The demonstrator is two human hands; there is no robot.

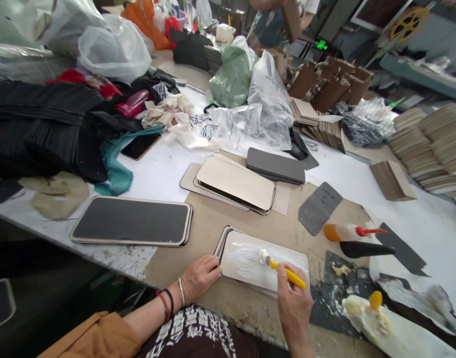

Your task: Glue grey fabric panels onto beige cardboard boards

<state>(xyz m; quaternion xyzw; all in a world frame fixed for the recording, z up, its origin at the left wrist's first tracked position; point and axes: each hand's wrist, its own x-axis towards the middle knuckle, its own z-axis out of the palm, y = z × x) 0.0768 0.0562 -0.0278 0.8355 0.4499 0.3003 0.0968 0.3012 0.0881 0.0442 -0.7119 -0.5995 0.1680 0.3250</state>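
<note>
A rounded rectangular beige panel (243,261), streaked with wet white paste, lies on top of a small stack at the front of the table. My left hand (202,277) is closed at the panel's left edge, its fingertips gripping the corner. In my right hand (295,303) is a yellow-handled brush (287,274), its paste-covered tip touching the panel's surface. To the left sits a stack topped by a dark grey panel with a beige border (133,221). Behind the work are more beige panels (235,181) and dark grey panels (275,165).
At right lie a glue bottle with a red nozzle (347,232), a paste-smeared dark sheet (330,298) and a white container with paste (395,328). A phone (141,145), black fabric (38,129) and plastic bags (265,94) crowd the back. Stacked boards (436,144) stand far right.
</note>
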